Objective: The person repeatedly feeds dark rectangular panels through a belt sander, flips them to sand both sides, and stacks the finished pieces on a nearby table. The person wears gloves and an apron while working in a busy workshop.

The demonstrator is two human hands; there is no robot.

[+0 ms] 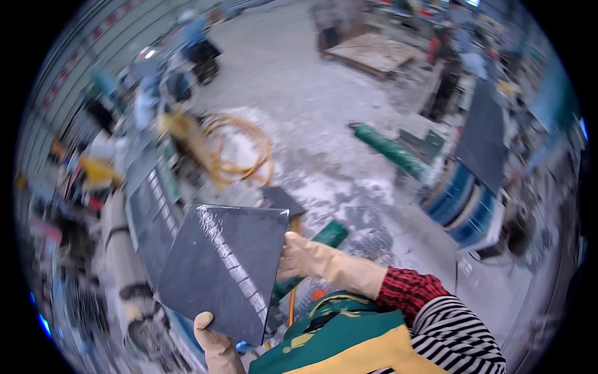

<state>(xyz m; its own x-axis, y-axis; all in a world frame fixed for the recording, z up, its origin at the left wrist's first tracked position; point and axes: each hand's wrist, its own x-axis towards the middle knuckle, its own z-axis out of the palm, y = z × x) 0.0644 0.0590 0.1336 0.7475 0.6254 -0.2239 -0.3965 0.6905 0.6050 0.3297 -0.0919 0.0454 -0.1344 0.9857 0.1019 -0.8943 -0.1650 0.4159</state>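
Observation:
A flat dark grey slab is tilted up in front of me, with a diagonal strip of pale, shiny segments running across its face. In a cream rubber glove, my left hand grips the slab's lower edge, thumb on the face and the other fingers hidden behind. My right hand, gloved alike, is closed on the right edge, its fingers partly hidden by the slab. Over my striped right sleeve sits a red and black checked cuff. Below the hands is a green and yellow apron.
To the left, a bench top carries another dark slab with a similar strip. A coiled orange hose lies on the wet, dusty floor. At the right are a green cylinder and a dark sheet above blue curved parts.

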